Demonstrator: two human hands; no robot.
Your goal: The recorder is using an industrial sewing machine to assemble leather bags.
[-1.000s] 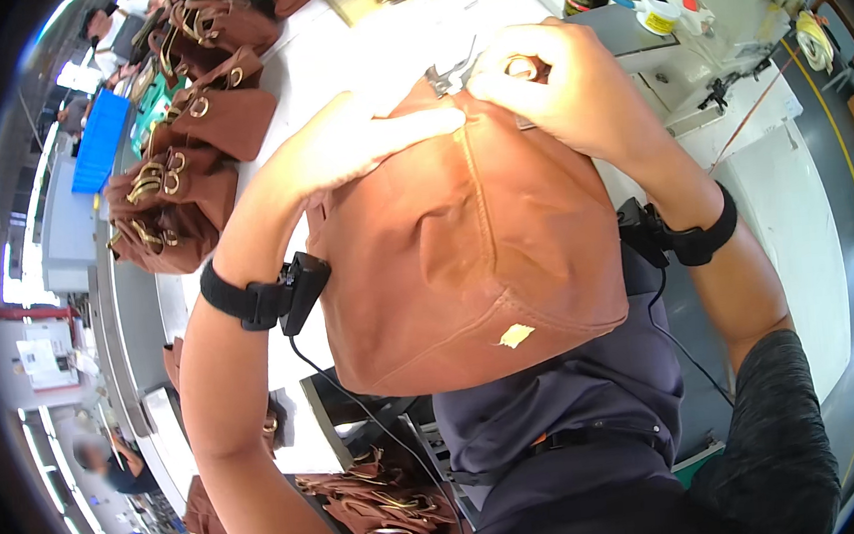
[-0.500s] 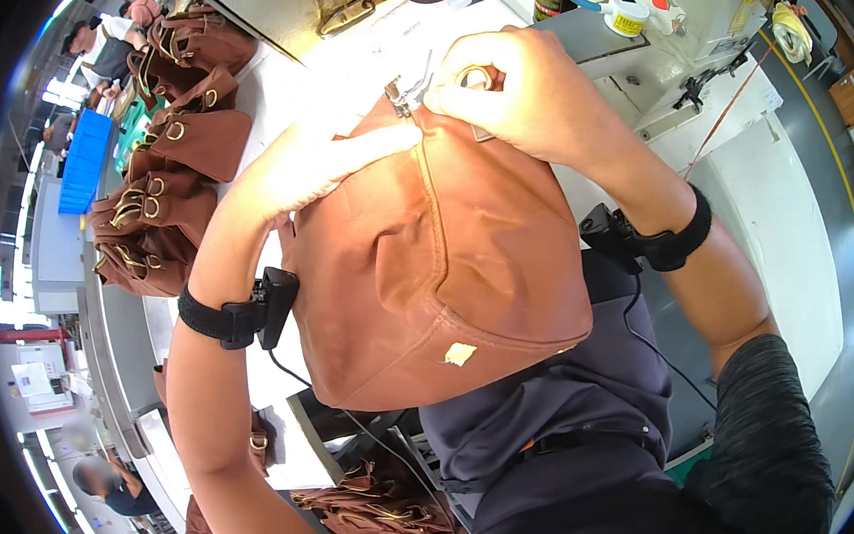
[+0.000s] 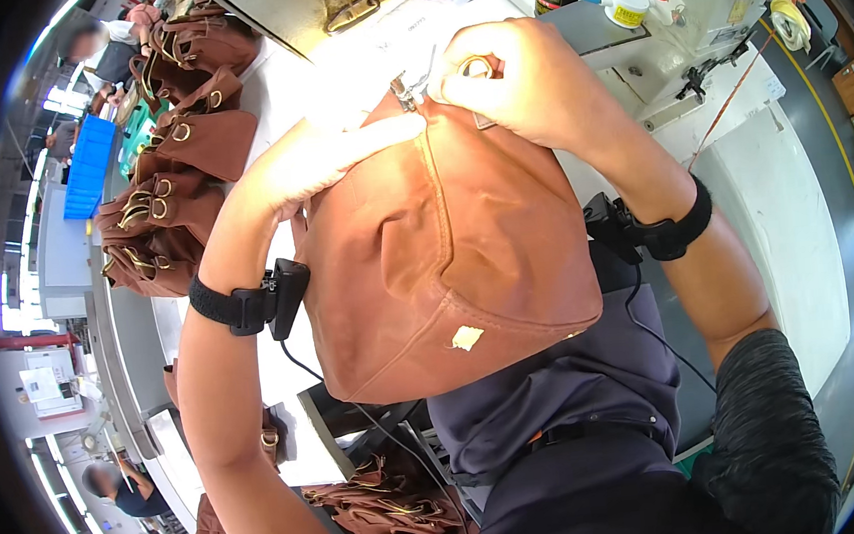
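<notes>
A brown bag (image 3: 380, 311) hangs in front of me, its upper edge at a sewing machine's metal presser foot (image 3: 402, 94). A stitched seam runs down its side to a small pale yellow patch (image 3: 467, 338) at a lower corner. My left hand (image 3: 323, 157) grips the bag's left upper part, thumb lying along the outside near the seam; its other fingers are mostly hidden. Right of the presser foot, my right hand (image 3: 513, 79) is closed on the bag's upper edge, with a gold ring (image 3: 475, 67) showing between its curled fingers.
Several brown bags with gold rings (image 3: 166, 202) line the table on the left. More brown pieces (image 3: 391, 511) lie below, beside my lap. The machine body (image 3: 708, 14) stands at the upper right, near a small white bottle (image 3: 625, 6). Other people (image 3: 118, 487) are at the far left.
The whole view has shifted slightly. Both hands keep their hold on the bag, and its upper edge stays at the presser foot with little visible movement.
</notes>
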